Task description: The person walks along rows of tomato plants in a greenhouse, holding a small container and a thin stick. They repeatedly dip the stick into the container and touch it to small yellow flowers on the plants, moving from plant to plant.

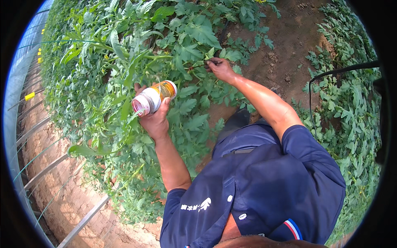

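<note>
My left hand grips a white plastic bottle with an orange-yellow label. The bottle lies tilted, its uncapped mouth towards the lower left, with reddish stains around the rim. A thin string runs over its side. Up and to the right, my right hand pinches a thin dark stick, probably a small brush, whose reddish tip points left among the leaves. Tomato plants with yellow flowers surround both hands. The fingers behind the bottle are partly hidden.
A bare soil path separates this row from another row of plants. A black cable arcs in at the right. Green strings cross the left side, near metal bars and a yellow card.
</note>
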`<state>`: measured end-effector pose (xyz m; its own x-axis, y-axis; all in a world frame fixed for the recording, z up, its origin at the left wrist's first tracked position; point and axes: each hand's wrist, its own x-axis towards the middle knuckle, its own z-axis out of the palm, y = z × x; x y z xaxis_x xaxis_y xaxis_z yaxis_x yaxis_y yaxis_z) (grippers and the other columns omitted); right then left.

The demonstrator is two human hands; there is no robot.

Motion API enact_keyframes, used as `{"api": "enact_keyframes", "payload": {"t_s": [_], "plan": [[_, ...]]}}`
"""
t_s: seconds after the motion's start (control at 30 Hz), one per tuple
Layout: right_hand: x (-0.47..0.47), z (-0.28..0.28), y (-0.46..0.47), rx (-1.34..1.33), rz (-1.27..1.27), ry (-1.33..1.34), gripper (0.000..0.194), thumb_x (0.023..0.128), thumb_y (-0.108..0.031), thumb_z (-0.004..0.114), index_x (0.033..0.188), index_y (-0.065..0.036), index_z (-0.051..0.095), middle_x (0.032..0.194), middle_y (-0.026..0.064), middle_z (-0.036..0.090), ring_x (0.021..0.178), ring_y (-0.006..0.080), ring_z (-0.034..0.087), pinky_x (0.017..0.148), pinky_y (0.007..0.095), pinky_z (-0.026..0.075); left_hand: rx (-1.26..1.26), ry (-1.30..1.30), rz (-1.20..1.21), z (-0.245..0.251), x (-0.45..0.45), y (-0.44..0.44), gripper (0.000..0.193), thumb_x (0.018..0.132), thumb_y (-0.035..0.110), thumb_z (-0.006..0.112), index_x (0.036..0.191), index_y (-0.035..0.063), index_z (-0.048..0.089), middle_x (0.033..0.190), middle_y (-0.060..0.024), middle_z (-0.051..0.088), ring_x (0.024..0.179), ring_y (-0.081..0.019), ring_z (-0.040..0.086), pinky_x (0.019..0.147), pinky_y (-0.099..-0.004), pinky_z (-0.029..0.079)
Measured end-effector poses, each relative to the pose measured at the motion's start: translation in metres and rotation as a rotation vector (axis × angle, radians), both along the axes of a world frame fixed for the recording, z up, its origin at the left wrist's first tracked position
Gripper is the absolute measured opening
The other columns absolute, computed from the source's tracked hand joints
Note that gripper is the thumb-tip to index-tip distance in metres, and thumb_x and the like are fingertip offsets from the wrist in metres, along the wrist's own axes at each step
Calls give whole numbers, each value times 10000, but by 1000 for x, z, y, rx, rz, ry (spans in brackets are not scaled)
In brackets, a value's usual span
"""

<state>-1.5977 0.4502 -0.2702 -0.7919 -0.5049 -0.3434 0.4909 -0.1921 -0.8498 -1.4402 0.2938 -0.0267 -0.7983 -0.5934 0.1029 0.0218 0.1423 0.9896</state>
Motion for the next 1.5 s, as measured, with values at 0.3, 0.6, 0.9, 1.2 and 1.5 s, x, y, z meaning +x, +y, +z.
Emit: {"api": "enact_keyframes", "payload": {"t_s": [0.3,0.6,0.9,1.2,1.5], "plan": [[-17,61,169,14,-76,2,332,1058,-239,596,1213,44,676,1020,152,750,824,207,740,780,323,609,20,9,-80,-11,-18,16,823,758,-43,843,1455,26,412,1687,-182,187,1390,-281,495,1139,-433,458],[-77,71,350,49,-404,-78,316,1055,-234,538,1184,23,668,990,139,736,808,219,721,775,391,616,-50,2,-96,-23,-101,97,989,752,36,879,1549,-30,297,1394,-145,513,1285,-280,553,1078,-402,492],[-204,79,417,-138,-350,-55,308,1049,-230,560,1196,18,667,989,140,737,818,220,726,768,384,618,-450,-57,-205,-73,-207,205,678,843,38,807,1440,11,487,1436,-121,549,1251,-248,575,1086,-393,473],[-327,99,369,-196,-252,36,299,1070,-186,535,1227,40,654,1039,155,738,854,231,728,824,394,619,-121,-120,-228,-78,-236,283,843,727,175,960,1419,-14,518,1371,-145,595,1175,-199,630,986,-334,562],[-401,99,289,-61,-52,124,321,1067,-215,576,1247,41,642,1063,140,735,907,219,728,852,369,614,-20,5,-136,-108,-276,282,853,667,-4,954,1412,1,539,1457,-128,570,1222,-173,627,1048,-329,526]]}}
